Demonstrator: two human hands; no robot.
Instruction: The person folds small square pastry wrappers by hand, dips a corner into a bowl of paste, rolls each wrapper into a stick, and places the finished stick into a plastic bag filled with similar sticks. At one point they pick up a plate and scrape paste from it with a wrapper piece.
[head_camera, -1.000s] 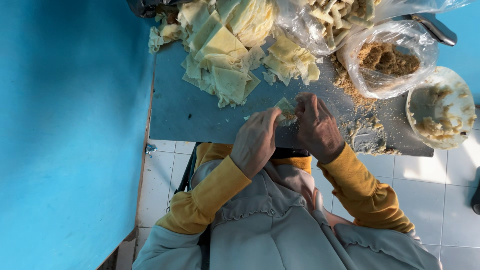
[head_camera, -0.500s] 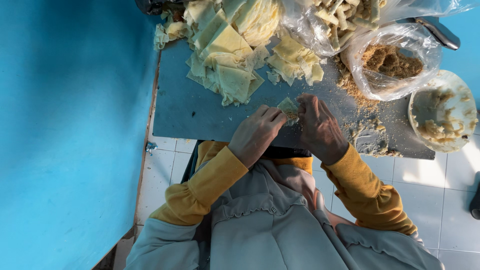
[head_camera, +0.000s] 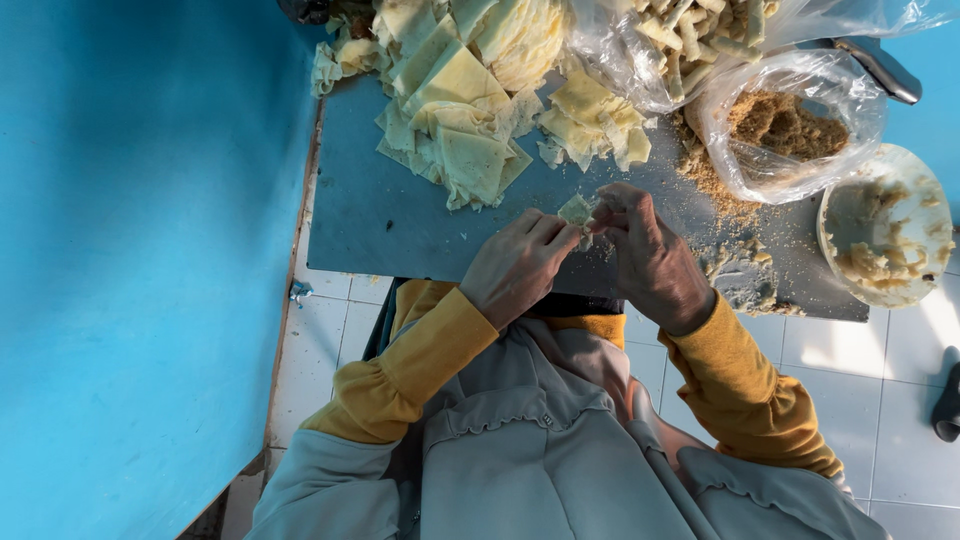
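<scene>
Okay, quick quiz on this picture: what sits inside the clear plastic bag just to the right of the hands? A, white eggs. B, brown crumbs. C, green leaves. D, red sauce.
B: the clear plastic bag holds a heap of brown crumbs, with more spilled on the grey board beside the right hand, which pinches a small pale wrapper together with the left hand.

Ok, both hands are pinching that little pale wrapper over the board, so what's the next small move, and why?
Probably keep folding: press the open edge of the small wrapper closed between the fingertips of the left hand and the right hand. Both hands already pinch it just above the grey board, and it looks only partly folded. The stack of flat wrappers lies untouched beyond them.
</scene>
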